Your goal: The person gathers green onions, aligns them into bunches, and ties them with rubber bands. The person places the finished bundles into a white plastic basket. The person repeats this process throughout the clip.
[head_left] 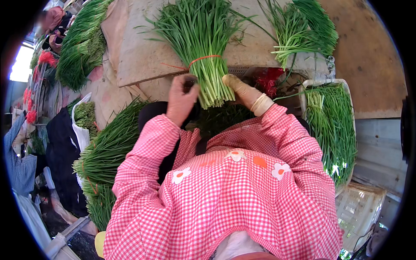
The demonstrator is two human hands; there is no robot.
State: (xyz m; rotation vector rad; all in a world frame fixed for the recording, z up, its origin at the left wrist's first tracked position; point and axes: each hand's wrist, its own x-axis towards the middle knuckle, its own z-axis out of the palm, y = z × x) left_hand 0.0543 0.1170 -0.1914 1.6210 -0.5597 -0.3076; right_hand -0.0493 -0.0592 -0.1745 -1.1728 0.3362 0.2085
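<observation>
A thick bunch of long green leafy stalks (pixel 208 73) lies at the front edge of a worn board (pixel 134 56), with a red band (pixel 203 57) around it and pale cut ends toward me. My left hand (pixel 182 97) is at the lower left of the bunch, below the band, fingers curled and partly blurred; whatever they may hold is hidden. My right hand (pixel 242 90), in a tan glove, grips the cut end of the bunch from the right, thumb on the stalks.
Greens lie on the board's right (pixel 316 30), at upper left (pixel 80 52) and beside me (pixel 110 143). A white crate (pixel 351 117) holds more greens at right, above another crate (pixel 355 216). Red ties (pixel 277 80) sit under the board. Another person (pixel 54 19) is at upper left.
</observation>
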